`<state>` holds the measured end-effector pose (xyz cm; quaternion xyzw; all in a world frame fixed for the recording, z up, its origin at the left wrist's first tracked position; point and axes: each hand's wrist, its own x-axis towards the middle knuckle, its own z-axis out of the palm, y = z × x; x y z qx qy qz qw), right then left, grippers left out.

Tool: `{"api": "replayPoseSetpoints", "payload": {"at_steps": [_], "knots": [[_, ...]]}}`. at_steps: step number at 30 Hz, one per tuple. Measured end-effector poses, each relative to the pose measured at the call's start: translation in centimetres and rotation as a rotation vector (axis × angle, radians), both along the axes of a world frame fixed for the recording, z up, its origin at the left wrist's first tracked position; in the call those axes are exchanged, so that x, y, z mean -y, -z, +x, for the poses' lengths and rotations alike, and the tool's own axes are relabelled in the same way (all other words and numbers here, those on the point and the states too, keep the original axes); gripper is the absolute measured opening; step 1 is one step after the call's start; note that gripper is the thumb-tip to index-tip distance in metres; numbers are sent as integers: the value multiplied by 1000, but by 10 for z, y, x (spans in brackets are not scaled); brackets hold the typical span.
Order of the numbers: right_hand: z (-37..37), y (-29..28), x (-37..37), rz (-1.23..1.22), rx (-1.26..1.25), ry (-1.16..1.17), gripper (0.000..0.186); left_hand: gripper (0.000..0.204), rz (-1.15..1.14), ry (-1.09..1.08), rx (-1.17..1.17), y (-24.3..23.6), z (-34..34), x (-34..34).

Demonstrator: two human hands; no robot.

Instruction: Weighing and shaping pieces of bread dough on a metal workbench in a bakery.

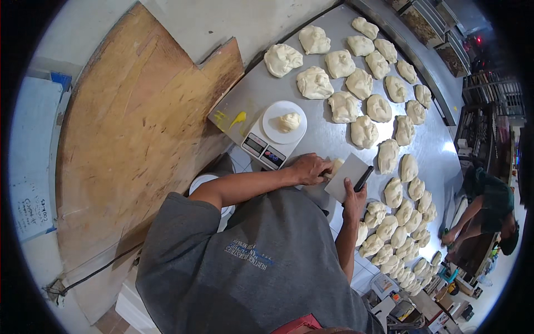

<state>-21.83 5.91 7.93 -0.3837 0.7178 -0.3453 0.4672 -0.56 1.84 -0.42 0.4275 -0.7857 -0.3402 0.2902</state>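
A small lump of pale dough [337, 165] sits at the fingertips of my left hand [311, 168], whose fingers are curled onto it near the table's close edge. In my right hand [354, 199] is a dough scraper with a flat rectangular metal blade [344, 177] and a black handle [364, 178]. The blade is tilted right beside the lump and partly covers it. Left of my hands stands a white kitchen scale [272, 140], and another small piece of dough [290, 122] rests on its round plate.
Many dough portions [365, 132] spread in rows over the metal table [322, 136]. A yellow smear [238, 118] marks the table's left corner. A wooden board [128, 111] leans at the left wall. Farther right, another person [489, 195] bends over a table.
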Motion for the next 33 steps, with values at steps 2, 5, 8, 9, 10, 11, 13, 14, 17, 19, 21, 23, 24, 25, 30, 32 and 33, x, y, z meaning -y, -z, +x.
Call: {"api": "replayPoseSetpoints", "payload": {"at_steps": [2, 5, 8, 9, 10, 11, 13, 14, 17, 19, 21, 23, 24, 25, 30, 32, 33], "knots": [[-2, 3, -1, -10, 8, 10, 51, 19, 15, 6, -5, 0, -1, 0], [-3, 6, -2, -28, 24, 7, 47, 15, 28, 17, -67, 9, -1, 2], [-8, 16, 1, -105, -149, -164, 40, 17, 110, 40, -28, 10, 6, 2], [-6, 15, 3, -106, -158, -151, 40, 17, 107, 54, -36, 11, 7, 2], [-6, 15, 5, -96, -195, -182, 38, 18, 109, 49, -40, 12, 8, 3], [-3, 15, 5, -82, -228, -214, 37, 19, 114, 42, -41, 14, 11, 2], [1, 14, 2, -51, -290, -282, 35, 22, 125, 25, -39, 16, 12, 1], [2, 15, 2, -50, -291, -280, 35, 22, 126, 27, -40, 15, 12, 1], [5, 15, 0, -86, -290, -283, 35, 23, 177, 31, -3, 13, 13, 1], [6, 16, 1, -100, -285, -289, 36, 23, 193, 27, 14, 8, 16, 1], [3, 18, -1, -114, -285, -287, 36, 23, 15, -1, -11, 1, 20, 2], [3, 20, 1, -128, -282, -286, 36, 23, -165, -30, -30, -7, 26, 4], [7, 17, 4, -131, -276, -288, 36, 24, -190, -129, -26, -23, 34, 7], [9, 12, 8, -118, -253, -284, 35, 25, -216, -228, -21, -40, 45, 9], [37, -24, 25, -77, -153, -318, 35, 35, -319, -807, 50, -64, 117, 12], [59, -33, 42, -82, -121, -377, 35, 33, -269, -785, 56, -49, 141, 10], [70, -35, 49, -84, -105, -404, 35, 32, -214, -751, 58, -40, 147, 9]]}}
